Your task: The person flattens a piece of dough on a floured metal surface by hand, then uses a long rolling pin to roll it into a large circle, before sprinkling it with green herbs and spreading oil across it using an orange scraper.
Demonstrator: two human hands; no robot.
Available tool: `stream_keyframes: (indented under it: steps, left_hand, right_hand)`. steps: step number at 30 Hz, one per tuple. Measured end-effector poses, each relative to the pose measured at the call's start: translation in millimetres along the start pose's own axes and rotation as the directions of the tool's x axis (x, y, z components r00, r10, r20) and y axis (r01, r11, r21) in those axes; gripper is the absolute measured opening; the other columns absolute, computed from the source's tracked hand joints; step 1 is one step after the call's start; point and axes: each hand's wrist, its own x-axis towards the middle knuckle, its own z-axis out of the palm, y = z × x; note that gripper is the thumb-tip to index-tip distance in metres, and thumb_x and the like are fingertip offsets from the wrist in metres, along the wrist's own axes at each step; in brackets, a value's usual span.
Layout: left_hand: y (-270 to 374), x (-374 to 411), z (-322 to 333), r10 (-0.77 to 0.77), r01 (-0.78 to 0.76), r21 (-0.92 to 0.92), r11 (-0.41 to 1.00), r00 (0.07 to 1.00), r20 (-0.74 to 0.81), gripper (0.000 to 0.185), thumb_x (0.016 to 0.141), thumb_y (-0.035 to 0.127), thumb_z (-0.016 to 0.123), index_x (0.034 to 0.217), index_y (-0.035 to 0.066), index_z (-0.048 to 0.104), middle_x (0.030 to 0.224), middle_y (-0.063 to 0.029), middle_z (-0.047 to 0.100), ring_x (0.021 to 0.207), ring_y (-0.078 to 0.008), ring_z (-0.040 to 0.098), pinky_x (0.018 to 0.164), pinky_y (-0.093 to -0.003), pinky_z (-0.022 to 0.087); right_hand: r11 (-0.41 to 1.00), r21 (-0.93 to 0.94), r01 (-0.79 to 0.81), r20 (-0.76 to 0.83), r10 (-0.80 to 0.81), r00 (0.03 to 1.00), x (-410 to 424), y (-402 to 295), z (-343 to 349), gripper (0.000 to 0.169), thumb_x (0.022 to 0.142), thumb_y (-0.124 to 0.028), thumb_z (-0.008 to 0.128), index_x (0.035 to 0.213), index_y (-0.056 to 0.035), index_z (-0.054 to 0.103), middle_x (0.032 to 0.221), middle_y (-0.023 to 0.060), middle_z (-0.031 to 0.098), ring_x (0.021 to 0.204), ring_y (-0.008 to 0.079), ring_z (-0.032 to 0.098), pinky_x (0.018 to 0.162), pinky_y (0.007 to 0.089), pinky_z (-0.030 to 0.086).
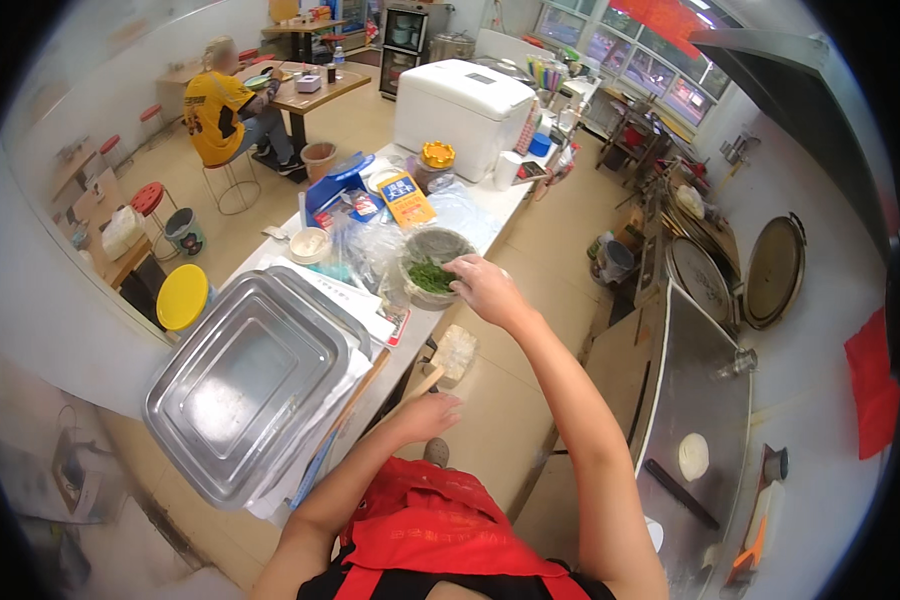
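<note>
My right hand reaches over the near rim of a round bowl lined with clear plastic, its curled fingertips at the chopped green herbs inside. Whether the fingers pinch any herbs is hard to see. My left hand hangs low beside the counter edge, its fingers pointing right. A pale wooden stick shows just beyond this hand; its lower end is hidden, and whether I hold it cannot be told.
A steel tray lies on the white counter, with plastic bags, a yellow card box and a white appliance farther along. On the right, a steel worktop bears a flat dough round and a dark bar. A person sits at a far table.
</note>
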Motion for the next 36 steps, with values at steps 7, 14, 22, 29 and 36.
stream_keyframes:
  steps: [7, 14, 22, 29, 36]
  left_hand:
    - [1.0, 0.9, -7.4, -0.094, 0.107, -0.257, 0.96, 0.993, 0.065, 0.044, 0.097, 0.033, 0.055, 0.126, 0.0, 0.058, 0.119, -0.0204, 0.064, 0.111, -0.0345, 0.061, 0.096, -0.0402, 0.048]
    - [-1.4, 4.0, -16.0, -0.046, 0.063, -0.212, 0.975, 0.996, 0.082, 0.044, 0.098, 0.031, 0.054, 0.128, -0.001, 0.056, 0.121, -0.0214, 0.062, 0.111, -0.0361, 0.06, 0.096, -0.0423, 0.047]
    - [2.5, 5.5, -19.0, -0.051, 0.072, -0.215, 0.974, 0.994, 0.102, 0.046, 0.098, 0.033, 0.053, 0.129, -0.001, 0.056, 0.124, -0.0223, 0.061, 0.113, -0.0379, 0.06, 0.098, -0.0432, 0.046]
    - [1.1, 4.8, -14.1, -0.061, 0.08, -0.203, 0.976, 0.993, 0.098, 0.046, 0.097, 0.033, 0.054, 0.128, -0.001, 0.057, 0.122, -0.0222, 0.062, 0.112, -0.0361, 0.061, 0.096, -0.0417, 0.048]
    - [-8.6, 3.0, -2.5, -0.021, 0.024, -0.22, 0.975, 1.0, 0.016, 0.043, 0.095, 0.033, 0.058, 0.123, 0.001, 0.059, 0.115, -0.02, 0.067, 0.107, -0.0336, 0.064, 0.092, -0.0408, 0.05]
  right_hand:
    - [0.795, -0.596, 0.11, 0.395, 0.171, 0.903, 82.4, 14.5, 54.3, 0.021, 0.086, -0.011, 0.057, 0.091, -0.0114, 0.077, 0.097, 0.0109, 0.074, 0.09, 0.0282, 0.073, 0.069, 0.0413, 0.059]
    - [0.81, -0.538, 0.234, 0.471, 0.059, 0.88, 86.1, 38.1, 59.9, 0.017, 0.085, -0.014, 0.057, 0.087, -0.007, 0.071, 0.087, 0.0137, 0.073, 0.082, 0.0301, 0.073, 0.067, 0.0416, 0.058]
    - [0.934, -0.294, 0.203, 0.431, -0.06, 0.9, 89.4, 35.1, 55.9, 0.019, 0.089, -0.012, 0.051, 0.093, -0.0037, 0.067, 0.096, 0.0194, 0.07, 0.093, 0.0364, 0.069, 0.078, 0.0465, 0.056]
    - [0.944, -0.312, 0.108, 0.33, 0.001, 0.944, 89.3, 25.4, 59.3, 0.02, 0.086, -0.015, 0.06, 0.101, -0.0055, 0.069, 0.096, 0.0186, 0.069, 0.093, 0.0362, 0.067, 0.081, 0.0468, 0.054]
    - [0.966, -0.253, 0.06, 0.349, 0.033, 0.937, 84.8, 25.0, 63.5, 0.02, 0.083, -0.012, 0.062, 0.101, -0.0063, 0.067, 0.096, 0.0201, 0.068, 0.092, 0.0383, 0.067, 0.081, 0.0473, 0.053]
